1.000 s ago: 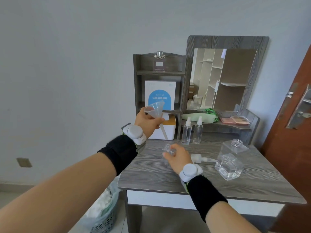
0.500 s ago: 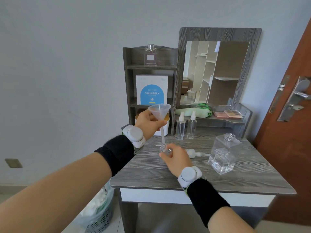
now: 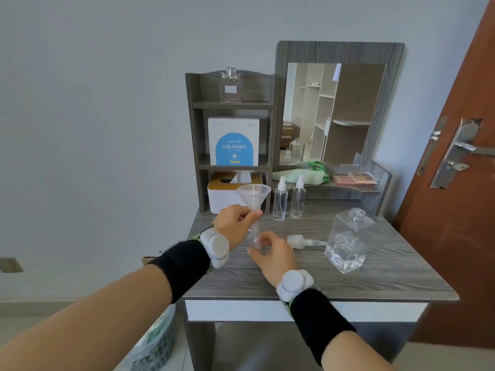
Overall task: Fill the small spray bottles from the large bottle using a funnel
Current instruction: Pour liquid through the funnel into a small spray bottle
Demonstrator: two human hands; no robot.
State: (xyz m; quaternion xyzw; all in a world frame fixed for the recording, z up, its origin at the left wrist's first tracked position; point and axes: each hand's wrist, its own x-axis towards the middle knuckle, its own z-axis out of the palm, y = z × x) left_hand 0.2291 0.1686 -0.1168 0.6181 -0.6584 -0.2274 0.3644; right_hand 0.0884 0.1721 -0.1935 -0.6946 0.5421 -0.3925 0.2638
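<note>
Fingers [image 3: 251,215] of left hand [image 3: 235,224] pinch the funnel [image 3: 253,194], right hand [image 3: 276,253] grips small bottle [image 3: 253,241].

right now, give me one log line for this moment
step: seat funnel | left hand: pinches funnel, stem at neck of small bottle | right hand: holds small bottle | large bottle: open, untouched

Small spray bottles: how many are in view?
3. Two capped bottles stand side by side by the shelf; an uncapped bottle sits under the funnel in the right hand.
</note>
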